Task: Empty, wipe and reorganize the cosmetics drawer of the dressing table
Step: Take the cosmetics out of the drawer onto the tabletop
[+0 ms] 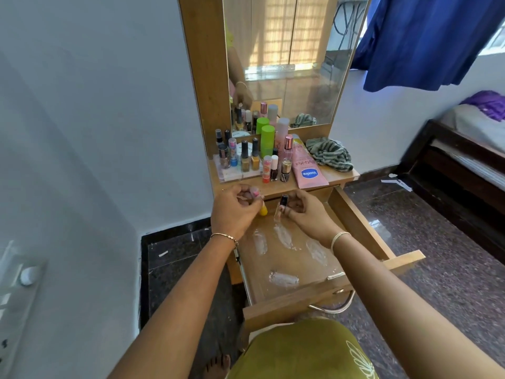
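Observation:
The wooden drawer (358,222) of the dressing table is pulled out, its floor smeared with white streaks (284,237). Over its back end, my left hand (235,212) grips a small yellow bottle (263,210) with a pink cap. My right hand (306,212) pinches a clear nail polish bottle (281,207) with a black cap. On the shelf (341,175) above stand several nail polish bottles (246,157), green spray cans (267,140) and a pink Vaseline tube (307,170).
A striped green cloth (329,154) lies on the shelf's right end below the mirror (287,58). A white wall is to the left, dark granite floor around. A bed (470,149) stands at the right, under a blue curtain (426,39).

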Available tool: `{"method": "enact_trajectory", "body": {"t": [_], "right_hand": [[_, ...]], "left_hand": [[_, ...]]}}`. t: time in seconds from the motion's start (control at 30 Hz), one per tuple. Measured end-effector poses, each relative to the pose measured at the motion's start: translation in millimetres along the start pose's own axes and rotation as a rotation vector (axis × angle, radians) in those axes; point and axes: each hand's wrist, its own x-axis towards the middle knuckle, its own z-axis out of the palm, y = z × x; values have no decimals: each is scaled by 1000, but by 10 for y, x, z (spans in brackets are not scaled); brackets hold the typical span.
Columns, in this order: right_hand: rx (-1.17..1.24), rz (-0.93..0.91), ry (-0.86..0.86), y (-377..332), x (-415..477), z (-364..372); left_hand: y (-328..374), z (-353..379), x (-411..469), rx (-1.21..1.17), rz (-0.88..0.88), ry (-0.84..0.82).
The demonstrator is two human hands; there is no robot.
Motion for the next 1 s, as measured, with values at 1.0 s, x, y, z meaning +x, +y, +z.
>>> {"method": "enact_trajectory", "body": {"t": [1.0], "right_hand": [[-876,-353,158,-681,589,620]], "left_hand": [[-203,-420,713,240,41,43]]}}
